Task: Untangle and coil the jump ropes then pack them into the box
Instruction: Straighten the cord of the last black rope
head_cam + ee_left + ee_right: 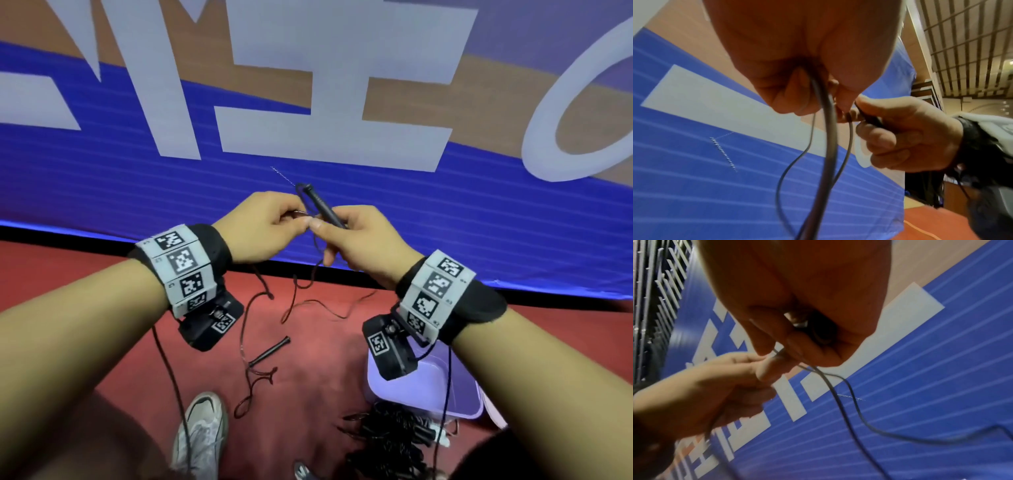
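Note:
Both hands are raised together in front of a blue banner. My right hand (pixel 342 236) grips a black jump rope handle (pixel 322 205) that points up and away. My left hand (pixel 270 222) pinches the thin dark rope (pixel 828 146) close to that handle, fingertips almost touching the right hand's. Rope strands hang from the hands down to the red floor, where they lie in loose loops (pixel 301 301). A second black handle (pixel 270 351) lies on the floor below. A purple box (pixel 455 394) stands at the lower right, partly hidden by my right wrist.
A dark tangled pile of more jump ropes (pixel 387 442) lies in front of the box. My white shoe (pixel 202 431) stands at the bottom centre. The blue banner (pixel 479 205) with large white letters rises just beyond the hands. A sensor cable hangs from each wrist.

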Motion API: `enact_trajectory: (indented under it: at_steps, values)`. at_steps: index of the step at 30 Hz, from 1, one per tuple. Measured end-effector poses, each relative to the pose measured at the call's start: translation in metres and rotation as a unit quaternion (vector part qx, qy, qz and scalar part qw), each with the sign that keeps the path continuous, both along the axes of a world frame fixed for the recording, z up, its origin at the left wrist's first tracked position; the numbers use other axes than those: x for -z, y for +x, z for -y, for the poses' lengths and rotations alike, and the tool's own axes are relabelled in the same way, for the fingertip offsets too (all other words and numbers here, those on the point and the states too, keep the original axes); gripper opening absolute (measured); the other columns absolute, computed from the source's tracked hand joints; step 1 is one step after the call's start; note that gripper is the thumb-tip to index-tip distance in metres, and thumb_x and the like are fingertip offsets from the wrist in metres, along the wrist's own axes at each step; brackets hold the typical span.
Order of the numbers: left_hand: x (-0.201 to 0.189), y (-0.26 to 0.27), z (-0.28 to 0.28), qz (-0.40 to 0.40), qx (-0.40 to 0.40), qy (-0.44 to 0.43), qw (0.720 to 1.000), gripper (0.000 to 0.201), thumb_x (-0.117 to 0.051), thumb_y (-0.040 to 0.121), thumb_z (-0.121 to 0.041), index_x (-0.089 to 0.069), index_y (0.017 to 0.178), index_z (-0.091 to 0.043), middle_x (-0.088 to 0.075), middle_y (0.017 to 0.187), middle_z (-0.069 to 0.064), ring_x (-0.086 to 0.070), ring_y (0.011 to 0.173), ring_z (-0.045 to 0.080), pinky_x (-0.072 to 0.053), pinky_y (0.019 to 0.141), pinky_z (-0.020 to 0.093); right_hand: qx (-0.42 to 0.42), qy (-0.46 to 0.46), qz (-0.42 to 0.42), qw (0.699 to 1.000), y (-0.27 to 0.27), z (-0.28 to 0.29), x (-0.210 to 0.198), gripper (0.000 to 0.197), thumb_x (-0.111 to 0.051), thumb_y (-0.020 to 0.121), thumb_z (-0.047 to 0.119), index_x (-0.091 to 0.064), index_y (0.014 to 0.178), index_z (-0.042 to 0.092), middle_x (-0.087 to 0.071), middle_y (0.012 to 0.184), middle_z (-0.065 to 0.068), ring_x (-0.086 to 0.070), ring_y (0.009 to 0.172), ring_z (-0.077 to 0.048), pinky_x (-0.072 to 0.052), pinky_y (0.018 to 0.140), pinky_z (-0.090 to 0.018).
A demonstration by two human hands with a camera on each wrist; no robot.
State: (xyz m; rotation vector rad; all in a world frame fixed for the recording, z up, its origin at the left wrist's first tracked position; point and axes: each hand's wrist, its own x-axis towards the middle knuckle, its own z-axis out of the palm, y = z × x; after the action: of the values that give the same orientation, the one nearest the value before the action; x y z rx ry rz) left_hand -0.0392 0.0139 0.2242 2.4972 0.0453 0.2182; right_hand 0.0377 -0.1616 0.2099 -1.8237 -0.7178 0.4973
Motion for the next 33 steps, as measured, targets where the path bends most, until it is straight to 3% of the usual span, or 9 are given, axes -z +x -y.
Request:
enact_trajectory:
  at_steps: [4, 9, 17, 21, 23, 25, 28, 31, 33]
  values:
    - [-0.005, 0.004, 0.001, 0.031, -0.013, -0.066, 0.997, 0.011, -0.066, 0.092, -0.022, -0.06, 0.089, -0.014, -0.042, 0.055, -0.005, -0.036, 0.046, 0.008, -0.034, 0.048, 0.021, 0.037, -0.013, 0.055, 0.998, 0.003, -0.002, -0.001, 0.025, -0.063, 0.096, 0.033, -0.061, 0.081, 0.013, -0.065, 0.056, -0.005, -0.037, 0.036, -0.004, -0.029, 0.043, -0.019]
    - [-0.002, 0.003, -0.008, -0.054, 0.028, -0.115, 0.992, 0.008, -0.069, 0.091, -0.018, -0.063, 0.086, -0.017, -0.047, 0.059, 0.001, -0.039, 0.048, 0.014, -0.041, 0.053, 0.029, 0.13, 0.107, 0.04, 0.985, 0.022, 0.012, -0.02, 0.022, -0.067, 0.094, 0.024, -0.061, 0.073, 0.019, -0.057, 0.047, 0.0, -0.034, 0.039, -0.012, -0.028, 0.039, -0.021]
    - [0.005, -0.002, -0.027, -0.072, 0.032, -0.126, 0.989, 0.016, -0.064, 0.095, -0.021, -0.063, 0.086, -0.007, -0.049, 0.06, -0.009, -0.047, 0.06, 0.012, -0.052, 0.065, 0.032, 0.316, 0.289, 0.027, 0.903, 0.068, 0.067, -0.06, 0.024, -0.063, 0.096, 0.021, -0.058, 0.073, 0.019, -0.048, 0.044, 0.008, -0.033, 0.038, -0.009, -0.025, 0.038, -0.022]
    - [0.009, -0.002, -0.032, -0.145, 0.028, -0.169, 0.974, 0.032, -0.043, 0.106, -0.021, -0.061, 0.083, -0.009, -0.038, 0.054, -0.01, -0.033, 0.054, 0.016, -0.041, 0.056, 0.027, 0.402, 0.287, 0.026, 0.869, 0.081, 0.088, -0.062, 0.025, -0.064, 0.095, 0.022, -0.055, 0.072, 0.02, -0.048, 0.046, 0.006, -0.033, 0.036, -0.007, -0.026, 0.038, -0.021]
    - [0.006, -0.002, -0.031, -0.128, -0.001, -0.116, 0.985, 0.035, -0.041, 0.106, -0.026, -0.06, 0.081, -0.011, -0.035, 0.049, -0.011, -0.029, 0.049, 0.014, -0.031, 0.049, 0.025, 0.43, 0.244, 0.021, 0.869, 0.084, 0.092, -0.057, 0.019, -0.065, 0.093, 0.019, -0.059, 0.075, 0.02, -0.051, 0.05, 0.003, -0.036, 0.035, -0.007, -0.026, 0.039, -0.02]
    - [0.0, -0.001, -0.028, -0.078, -0.029, -0.047, 0.995, 0.035, -0.043, 0.104, -0.03, -0.063, 0.081, -0.013, -0.036, 0.047, -0.01, -0.029, 0.042, 0.009, -0.028, 0.044, 0.021, 0.416, 0.193, 0.012, 0.889, 0.081, 0.088, -0.049, 0.005, -0.063, 0.09, 0.014, -0.063, 0.089, 0.018, -0.057, 0.055, 0.0, -0.047, 0.04, -0.008, -0.027, 0.04, -0.019]
    - [-0.009, -0.002, -0.019, -0.022, -0.02, -0.017, 0.999, 0.034, -0.045, 0.103, -0.032, -0.066, 0.081, -0.019, -0.036, 0.051, -0.003, -0.029, 0.04, 0.009, -0.027, 0.043, 0.02, 0.323, 0.133, -0.004, 0.937, 0.061, 0.07, -0.038, 0.028, -0.066, 0.087, 0.006, -0.06, 0.113, 0.014, -0.06, 0.064, -0.007, -0.057, 0.046, -0.012, -0.026, 0.038, -0.019]
    - [-0.016, -0.001, 0.0, -0.015, 0.018, -0.011, 1.0, 0.031, -0.046, 0.103, -0.033, -0.068, 0.083, -0.021, -0.036, 0.045, -0.007, -0.031, 0.038, 0.009, -0.028, 0.043, 0.017, 0.147, 0.074, 0.006, 0.986, 0.025, 0.041, -0.027, 0.032, -0.069, 0.09, 0.011, -0.061, 0.119, 0.018, -0.061, 0.058, -0.008, -0.055, 0.044, -0.016, -0.029, 0.037, -0.02]
    - [-0.018, 0.0, 0.011, -0.005, 0.035, 0.001, 0.999, 0.029, -0.048, 0.102, -0.034, -0.07, 0.087, -0.022, -0.044, 0.046, -0.006, -0.036, 0.04, 0.01, -0.032, 0.044, 0.019, 0.047, 0.029, 0.036, 0.998, 0.006, 0.024, -0.018, 0.021, -0.064, 0.095, 0.021, -0.062, 0.116, 0.027, -0.065, 0.058, -0.007, -0.049, 0.043, -0.015, -0.031, 0.04, -0.02]
